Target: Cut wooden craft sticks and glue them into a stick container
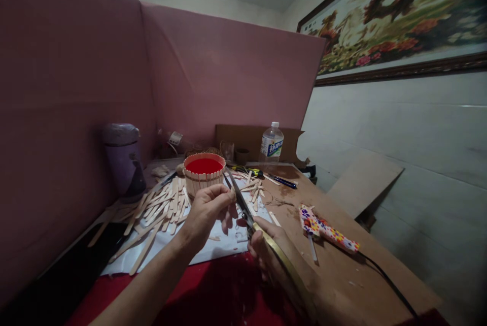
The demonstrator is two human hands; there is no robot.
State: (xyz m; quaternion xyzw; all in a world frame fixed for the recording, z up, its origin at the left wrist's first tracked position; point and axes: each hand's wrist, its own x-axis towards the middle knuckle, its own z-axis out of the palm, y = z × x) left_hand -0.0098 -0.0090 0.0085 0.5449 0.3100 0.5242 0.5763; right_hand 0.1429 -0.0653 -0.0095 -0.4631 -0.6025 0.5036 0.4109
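Observation:
My right hand grips a pair of scissors with dark blades and gold-coloured handles. The blades point up and away from me and look slightly parted. Close beside them, my left hand is closed in a pinch, its thumb and forefinger at the blades. A small pale bit may be between those fingertips, too small to name. Just beyond my left hand stands a round container with a red inside, its outer wall lined with upright wooden sticks and a band around it. Loose popsicle sticks lie heaped to its left.
A flower-patterned glue gun lies on the right of the brown table, its cord trailing toward me. A plastic bottle, a blue pen-like tool and a cardboard strip are at the back. A purple cylinder stands left, by the pink partition.

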